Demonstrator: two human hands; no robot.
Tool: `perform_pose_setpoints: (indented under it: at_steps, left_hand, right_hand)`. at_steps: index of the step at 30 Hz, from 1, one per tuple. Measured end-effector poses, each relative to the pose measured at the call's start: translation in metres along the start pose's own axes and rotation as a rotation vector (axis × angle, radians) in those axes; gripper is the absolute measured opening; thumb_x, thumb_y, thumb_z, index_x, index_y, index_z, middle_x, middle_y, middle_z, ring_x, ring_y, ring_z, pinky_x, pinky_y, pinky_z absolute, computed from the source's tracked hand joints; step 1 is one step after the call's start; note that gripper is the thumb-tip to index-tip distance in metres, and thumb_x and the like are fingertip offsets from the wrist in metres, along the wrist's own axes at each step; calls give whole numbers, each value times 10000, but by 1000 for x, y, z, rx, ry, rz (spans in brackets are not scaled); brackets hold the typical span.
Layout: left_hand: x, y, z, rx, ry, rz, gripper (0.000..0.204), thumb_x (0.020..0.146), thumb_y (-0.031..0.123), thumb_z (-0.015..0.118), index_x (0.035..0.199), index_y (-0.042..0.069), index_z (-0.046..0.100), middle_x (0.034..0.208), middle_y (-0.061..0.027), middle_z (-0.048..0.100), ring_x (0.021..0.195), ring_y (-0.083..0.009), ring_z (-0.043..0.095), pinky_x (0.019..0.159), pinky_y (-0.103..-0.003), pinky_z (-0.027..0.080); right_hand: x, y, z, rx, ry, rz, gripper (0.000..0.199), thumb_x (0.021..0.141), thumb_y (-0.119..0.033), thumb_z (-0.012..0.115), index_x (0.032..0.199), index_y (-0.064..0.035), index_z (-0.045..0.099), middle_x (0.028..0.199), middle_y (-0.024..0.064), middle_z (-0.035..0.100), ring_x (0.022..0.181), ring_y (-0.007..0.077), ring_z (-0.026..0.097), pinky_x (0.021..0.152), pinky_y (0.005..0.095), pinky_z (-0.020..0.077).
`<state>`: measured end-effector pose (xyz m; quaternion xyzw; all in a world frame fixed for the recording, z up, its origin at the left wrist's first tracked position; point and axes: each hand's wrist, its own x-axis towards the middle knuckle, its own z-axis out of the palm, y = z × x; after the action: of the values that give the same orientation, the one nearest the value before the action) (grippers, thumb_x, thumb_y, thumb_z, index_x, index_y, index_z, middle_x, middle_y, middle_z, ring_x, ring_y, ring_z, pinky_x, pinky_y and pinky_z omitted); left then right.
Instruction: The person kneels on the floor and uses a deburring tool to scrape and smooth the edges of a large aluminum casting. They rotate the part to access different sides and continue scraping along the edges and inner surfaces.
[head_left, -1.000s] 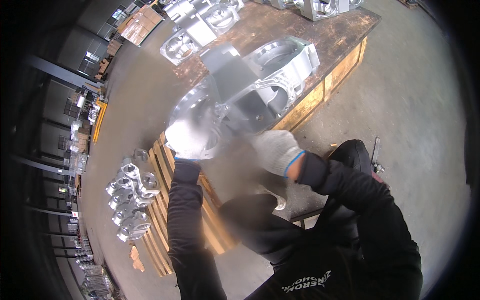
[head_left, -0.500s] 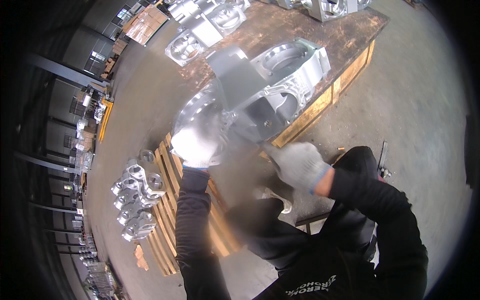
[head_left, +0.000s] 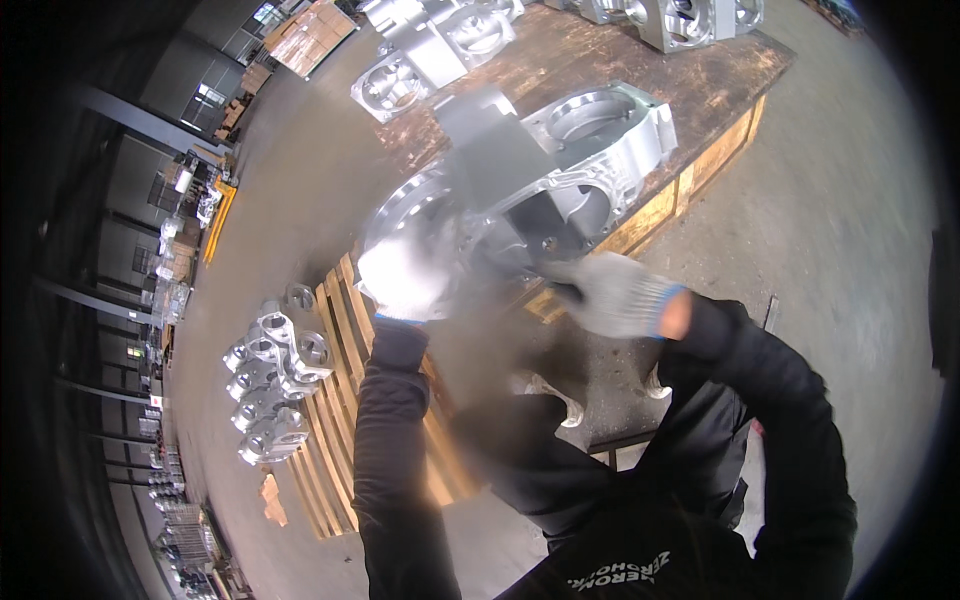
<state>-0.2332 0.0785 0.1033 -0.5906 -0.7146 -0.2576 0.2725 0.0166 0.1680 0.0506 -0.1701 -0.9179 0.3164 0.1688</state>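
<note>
Presently the large metal casting point(head_left: 560, 190) sits at centre frame, its long axis running lower left to upper right, with the gloved left hand point(head_left: 405, 280) clamped on its round flange and the gloved right hand point(head_left: 610, 292) pressed against its underside.

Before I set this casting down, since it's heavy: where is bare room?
Bare board lies on the wooden table right of the large casting, below the far-edge castings. Crowded: the table's far-left end with castings, and the pallet beside stacked parts.
</note>
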Motion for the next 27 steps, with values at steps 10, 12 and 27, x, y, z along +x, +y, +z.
perform_pose_setpoints:
  at_steps: [10, 12, 27]
  left_hand:
    - [-1, -4, 0, 119, -112, -53, 298, 948, 405, 730, 987, 120, 807, 717, -154, 715, 624, -363, 709, 585, -431, 561]
    - [-1, -4, 0, 124, -56, 2, 300, 952, 407, 724, 990, 121, 806, 701, -157, 707, 603, -366, 700, 577, -432, 559]
    - [-4, -11, 4, 112, -99, -31, 338, 958, 447, 700, 950, 125, 804, 585, -169, 624, 496, -366, 622, 509, -462, 490]
  right_hand:
    - [17, 8, -10, 364, -208, 99, 464, 1060, -220, 574, 1511, -109, 569, 1228, 239, 723, 1063, 325, 723, 957, 406, 551]
    - [2, 8, -22, 483, -335, 340, 468, 1081, -228, 553, 1530, -95, 553, 1261, 207, 730, 1075, 232, 719, 985, 369, 537]
    - [16, 24, 45, 597, 145, -233, 491, 1090, -209, 554, 1568, -114, 503, 1350, 82, 511, 1175, 179, 495, 976, 336, 437]
